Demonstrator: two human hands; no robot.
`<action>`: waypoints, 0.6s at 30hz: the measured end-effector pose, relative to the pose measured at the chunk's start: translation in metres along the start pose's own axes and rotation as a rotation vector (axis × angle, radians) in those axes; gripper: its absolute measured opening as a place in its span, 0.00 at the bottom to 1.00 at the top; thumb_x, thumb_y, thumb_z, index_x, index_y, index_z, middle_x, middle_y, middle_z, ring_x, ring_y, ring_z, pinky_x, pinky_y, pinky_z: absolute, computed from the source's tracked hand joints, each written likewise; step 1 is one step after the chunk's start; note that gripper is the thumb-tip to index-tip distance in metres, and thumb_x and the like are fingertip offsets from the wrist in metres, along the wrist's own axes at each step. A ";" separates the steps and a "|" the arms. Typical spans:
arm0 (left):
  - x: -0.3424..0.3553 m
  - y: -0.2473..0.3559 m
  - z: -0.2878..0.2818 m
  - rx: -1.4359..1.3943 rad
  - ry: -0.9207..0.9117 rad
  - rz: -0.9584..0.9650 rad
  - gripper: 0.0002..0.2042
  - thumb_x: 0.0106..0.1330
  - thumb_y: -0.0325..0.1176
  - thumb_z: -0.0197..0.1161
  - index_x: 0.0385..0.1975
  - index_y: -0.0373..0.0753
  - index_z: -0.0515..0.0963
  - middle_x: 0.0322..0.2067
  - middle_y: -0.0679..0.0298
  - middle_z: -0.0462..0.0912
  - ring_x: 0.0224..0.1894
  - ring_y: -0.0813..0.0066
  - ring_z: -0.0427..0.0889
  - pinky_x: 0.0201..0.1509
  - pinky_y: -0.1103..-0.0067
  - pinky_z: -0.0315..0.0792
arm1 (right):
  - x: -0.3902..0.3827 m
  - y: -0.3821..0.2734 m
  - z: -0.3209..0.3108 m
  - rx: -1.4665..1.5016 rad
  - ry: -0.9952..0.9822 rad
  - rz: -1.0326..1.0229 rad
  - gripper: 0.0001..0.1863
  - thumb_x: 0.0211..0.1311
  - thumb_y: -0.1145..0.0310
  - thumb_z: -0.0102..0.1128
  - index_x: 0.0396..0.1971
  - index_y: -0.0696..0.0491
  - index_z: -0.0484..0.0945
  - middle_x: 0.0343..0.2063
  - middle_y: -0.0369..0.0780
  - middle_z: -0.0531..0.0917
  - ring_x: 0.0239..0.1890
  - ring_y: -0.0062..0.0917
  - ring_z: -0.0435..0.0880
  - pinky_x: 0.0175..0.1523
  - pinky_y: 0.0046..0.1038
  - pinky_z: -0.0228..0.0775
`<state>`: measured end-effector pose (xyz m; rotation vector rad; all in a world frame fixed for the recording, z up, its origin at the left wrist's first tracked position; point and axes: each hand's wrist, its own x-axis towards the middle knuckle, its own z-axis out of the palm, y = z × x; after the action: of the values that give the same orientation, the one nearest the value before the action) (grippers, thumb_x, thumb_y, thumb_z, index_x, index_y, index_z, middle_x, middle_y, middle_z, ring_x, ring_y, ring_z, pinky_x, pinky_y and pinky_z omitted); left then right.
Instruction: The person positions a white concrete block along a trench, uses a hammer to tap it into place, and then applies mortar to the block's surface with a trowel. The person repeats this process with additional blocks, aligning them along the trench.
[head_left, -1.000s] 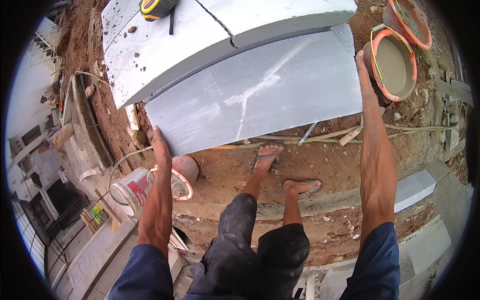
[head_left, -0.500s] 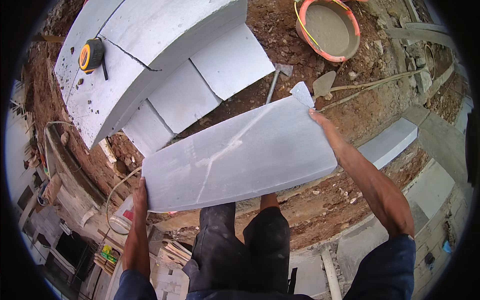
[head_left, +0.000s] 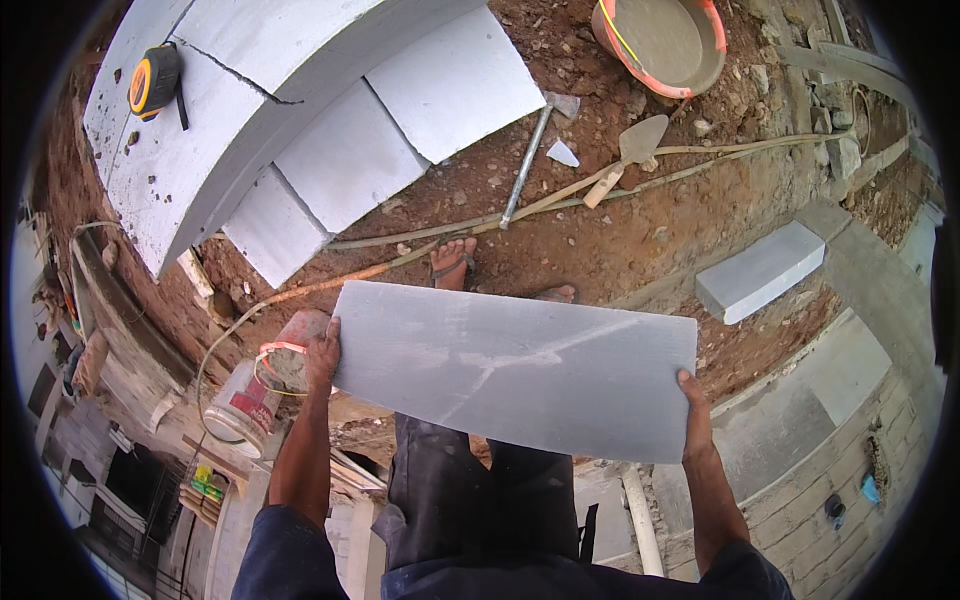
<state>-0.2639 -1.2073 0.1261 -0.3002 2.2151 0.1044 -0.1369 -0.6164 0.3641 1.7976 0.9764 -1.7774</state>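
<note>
A long grey stone slab (head_left: 520, 370) spans the space in front of my legs, its broad face up and marked with pale, branching streaks. Its lower edge curves. My left hand (head_left: 322, 352) grips the left end, and my right hand (head_left: 695, 415) has the right end, thumb on top; the other fingers are hidden beneath. Beyond the slab, a hammer (head_left: 528, 160) lies on the reddish soil. Beside it are a white stone chip (head_left: 563, 153) and a trowel (head_left: 640, 140) with a wooden handle.
Curved pale stone steps (head_left: 350, 155) rise at the far left, with a tape measure (head_left: 155, 80) on top. An orange-rimmed mortar bucket (head_left: 665, 45) stands far right. A hose (head_left: 400, 258) crosses the soil. One block (head_left: 762, 270) lies right; a white bucket (head_left: 243, 405) stands left.
The slab has come nearer and swung round, its right end lower and left end higher. The chip at its far right corner now lies on the soil. Both hands keep hold.
</note>
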 end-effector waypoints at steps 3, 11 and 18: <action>0.014 0.130 -0.015 -0.021 -0.086 -0.114 0.42 0.66 0.71 0.41 0.45 0.30 0.81 0.47 0.35 0.80 0.56 0.36 0.75 0.62 0.56 0.66 | -0.040 0.030 -0.023 0.151 0.145 -0.048 0.43 0.64 0.44 0.54 0.68 0.60 0.57 0.60 0.51 0.69 0.62 0.39 0.70 0.63 0.39 0.65; 0.116 0.329 0.052 -0.037 -0.187 0.135 0.48 0.64 0.74 0.39 0.57 0.27 0.74 0.54 0.34 0.76 0.61 0.40 0.73 0.66 0.59 0.65 | -0.060 0.062 -0.022 0.213 0.529 -0.257 0.43 0.65 0.39 0.50 0.67 0.59 0.57 0.59 0.50 0.69 0.59 0.39 0.71 0.59 0.40 0.67; 0.091 0.368 0.039 -0.130 0.073 0.631 0.39 0.72 0.65 0.40 0.67 0.33 0.63 0.69 0.39 0.55 0.73 0.43 0.52 0.74 0.54 0.50 | -0.044 0.056 0.030 0.417 0.548 -0.295 0.42 0.68 0.40 0.48 0.67 0.59 0.57 0.59 0.50 0.68 0.61 0.39 0.69 0.63 0.40 0.64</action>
<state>-0.3801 -0.8601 0.0190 0.3404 2.3044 0.5860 -0.1130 -0.6835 0.3948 2.6130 1.1835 -1.7887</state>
